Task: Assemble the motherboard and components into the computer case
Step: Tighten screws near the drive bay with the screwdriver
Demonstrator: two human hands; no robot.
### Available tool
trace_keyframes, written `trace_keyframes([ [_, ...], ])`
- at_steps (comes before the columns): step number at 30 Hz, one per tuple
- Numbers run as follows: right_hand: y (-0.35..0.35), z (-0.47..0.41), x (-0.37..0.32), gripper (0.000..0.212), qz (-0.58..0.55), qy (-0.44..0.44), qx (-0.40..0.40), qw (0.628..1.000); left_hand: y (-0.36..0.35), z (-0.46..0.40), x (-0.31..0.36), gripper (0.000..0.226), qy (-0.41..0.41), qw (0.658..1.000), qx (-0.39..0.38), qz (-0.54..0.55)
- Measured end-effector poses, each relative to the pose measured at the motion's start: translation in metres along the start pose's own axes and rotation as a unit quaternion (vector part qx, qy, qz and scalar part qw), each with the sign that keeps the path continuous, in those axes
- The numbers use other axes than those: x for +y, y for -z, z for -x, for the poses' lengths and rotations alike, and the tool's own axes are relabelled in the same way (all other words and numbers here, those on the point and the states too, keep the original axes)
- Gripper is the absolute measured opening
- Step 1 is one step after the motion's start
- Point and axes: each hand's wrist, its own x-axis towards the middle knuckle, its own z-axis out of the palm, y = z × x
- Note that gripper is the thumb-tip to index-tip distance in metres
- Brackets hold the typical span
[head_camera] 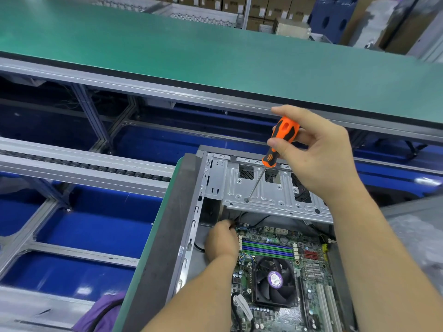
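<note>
screwdriver on drive bracket, left hand at board corner

motherboard [282, 271] sits flat inside the open computer case [191, 236], lower middle of my view, cooler fan [274, 281] on top of it and blue-green ram slots [267, 249] just beyond the fan. metal drive bracket [275, 195] spans the far end of the case above the board. my right hand [316, 154] grips the orange-black screwdriver [279, 142] by the handle, fingers curled round it, shaft tilted, tip touching the bracket near its left corner. my left hand [221, 240] is down in the case at the board's far left corner, fingers curled by some black cables [242, 218]; can't tell if it actually holds anything. case lies on a dark worktop [153, 259] with a green edge. roller conveyor rail [84, 164] to the left, blue trays [96, 226] under it, long green bench [191, 49] beyond, cardboard boxes [259, 8] at the back, purple cloth [103, 312] lower left.
</note>
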Motion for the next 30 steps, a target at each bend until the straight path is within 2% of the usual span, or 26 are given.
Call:
trace_keyframes([
  [10,0.002,-0.002,-0.005,0.049,-0.008,-0.013,-0.012,1.000,-0.002,-0.002,0.001,0.025,-0.013,1.000,0.000,-0.005],
  [14,0.007,-0.006,-0.009,0.055,-0.041,-0.048,-0.066,0.996,-0.002,-0.001,0.000,0.024,-0.020,1.000,0.003,-0.011],
  [18,0.004,-0.007,-0.014,0.051,0.009,-0.016,-0.058,0.998,-0.003,-0.002,0.000,0.024,-0.024,1.000,0.004,-0.020],
  [21,0.000,-0.005,-0.017,0.049,-0.069,-0.024,-0.082,0.994,-0.004,-0.002,-0.001,0.024,-0.025,1.000,0.002,-0.018],
  [23,0.000,-0.004,-0.015,0.045,-0.084,-0.027,-0.064,0.994,-0.004,-0.002,-0.001,0.023,-0.024,1.000,0.001,-0.016],
  [25,0.001,-0.004,-0.014,0.039,-0.034,-0.011,-0.033,0.999,-0.004,-0.002,-0.001,0.022,-0.021,1.000,0.000,-0.013],
  [28,0.005,-0.004,-0.016,0.044,-0.085,-0.047,-0.059,0.993,-0.004,-0.002,-0.002,0.023,-0.023,1.000,-0.001,-0.012],
  [30,0.005,-0.004,-0.017,0.044,-0.066,-0.040,-0.057,0.995,-0.004,-0.002,-0.002,0.025,-0.025,1.000,-0.001,-0.014],
])
